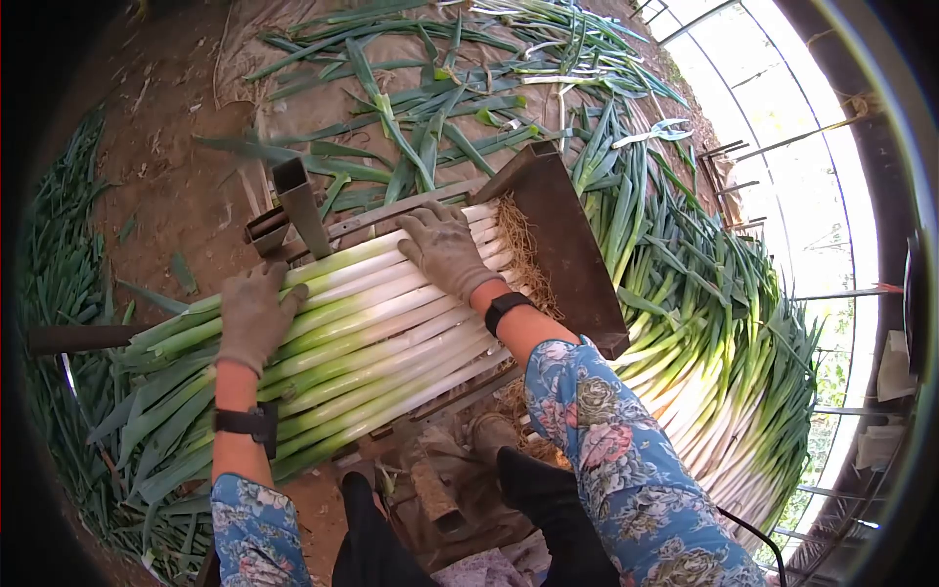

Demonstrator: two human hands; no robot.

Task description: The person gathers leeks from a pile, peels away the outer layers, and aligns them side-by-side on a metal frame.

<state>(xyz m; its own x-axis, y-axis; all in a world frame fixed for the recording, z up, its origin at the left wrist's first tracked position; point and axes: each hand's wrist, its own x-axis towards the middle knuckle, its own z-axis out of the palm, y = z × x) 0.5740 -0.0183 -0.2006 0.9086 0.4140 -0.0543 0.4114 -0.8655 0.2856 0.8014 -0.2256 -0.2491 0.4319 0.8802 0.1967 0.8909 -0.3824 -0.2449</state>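
A row of leeks [381,323] lies side by side across a metal frame [430,416], white shanks to the right and green leaves to the left. Their roots [523,249] meet an upright rusty metal plate [562,235]. My gloved left hand [256,313] rests on the green part at the far side, thumb apart from the fingers. Over the white ends near the roots lies my gloved right hand [445,249], fingers spread. Neither hand is wrapped round a leek. Both wrists wear dark bands.
A large heap of leeks [714,333] fills the right side. Loose leaves and leeks [421,127] lie on a ground sheet beyond the frame. Cut greens [59,293] pile at the left. Square metal posts [298,201] stand at the frame's far edge. My legs are below.
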